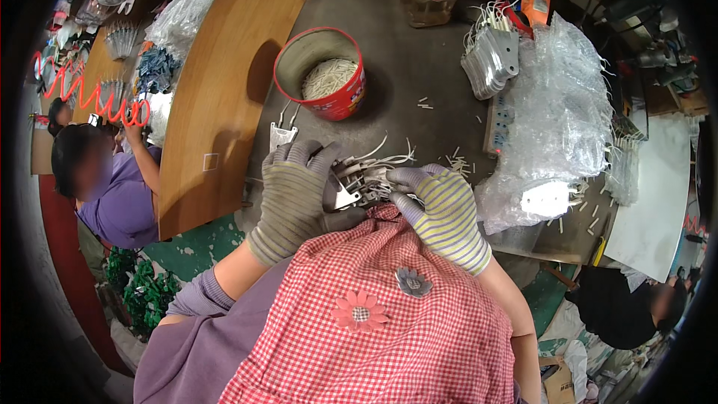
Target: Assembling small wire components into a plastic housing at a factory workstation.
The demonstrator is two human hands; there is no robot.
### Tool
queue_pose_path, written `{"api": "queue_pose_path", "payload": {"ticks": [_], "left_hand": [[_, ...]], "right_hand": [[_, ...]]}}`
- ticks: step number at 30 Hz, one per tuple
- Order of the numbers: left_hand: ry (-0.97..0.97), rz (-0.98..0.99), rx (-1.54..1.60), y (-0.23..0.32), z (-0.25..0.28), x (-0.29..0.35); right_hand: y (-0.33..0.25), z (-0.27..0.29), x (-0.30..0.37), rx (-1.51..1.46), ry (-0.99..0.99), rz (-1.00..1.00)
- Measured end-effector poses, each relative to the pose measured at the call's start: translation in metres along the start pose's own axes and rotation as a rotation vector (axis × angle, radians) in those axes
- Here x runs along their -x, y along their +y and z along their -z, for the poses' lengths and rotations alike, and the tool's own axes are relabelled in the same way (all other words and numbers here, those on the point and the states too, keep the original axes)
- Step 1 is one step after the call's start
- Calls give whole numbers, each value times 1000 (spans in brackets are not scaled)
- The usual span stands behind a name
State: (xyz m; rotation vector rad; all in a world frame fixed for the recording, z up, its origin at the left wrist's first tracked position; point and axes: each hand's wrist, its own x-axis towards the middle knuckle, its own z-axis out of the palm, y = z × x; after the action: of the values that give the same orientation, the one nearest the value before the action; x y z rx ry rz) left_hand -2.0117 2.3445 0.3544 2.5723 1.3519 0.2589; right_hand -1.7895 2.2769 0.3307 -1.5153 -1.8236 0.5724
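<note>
My left hand [290, 196], in a grey striped glove, is closed around a bundle of flat metal plates [345, 199] with white wires [372, 170] sticking out of it, close to my apron. My right hand [447, 213], in a yellow-and-grey striped glove, has its thumb and fingers drawn together at the right side of the wires. What lies between those fingertips is too small to make out. Beyond my left hand, a single metal plate with two wire leads [281, 136] lies on the table. Short white tubes [458, 164] are scattered just past my right hand.
A red bucket [345, 102] holding many white tubes stands ahead. At the right lie bubble wrap [557, 116], a stack of wired metal plates [491, 61] and an orange tool [535, 6]. A wooden partition [217, 90] rises at the left; a person [123, 187] sits beyond it.
</note>
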Motion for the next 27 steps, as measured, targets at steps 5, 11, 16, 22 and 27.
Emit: {"api": "queue_pose_path", "payload": {"ticks": [5,11,16,22,27], "left_hand": [[28,37,-15,-2,-6,6],[14,-194,38,26,-3,-26],[-53,-322,82,39,-12,-46],[-60,-425,189,44,-29,-51],[-104,-412,201,21,-20,-44]], "right_hand": [[2,0,-3,-14,-40,32],[1,7,1,-70,-24,-21],[5,14,17,-399,-43,-427],[16,8,26,-669,42,-581],[15,7,27,-503,61,-524]]}}
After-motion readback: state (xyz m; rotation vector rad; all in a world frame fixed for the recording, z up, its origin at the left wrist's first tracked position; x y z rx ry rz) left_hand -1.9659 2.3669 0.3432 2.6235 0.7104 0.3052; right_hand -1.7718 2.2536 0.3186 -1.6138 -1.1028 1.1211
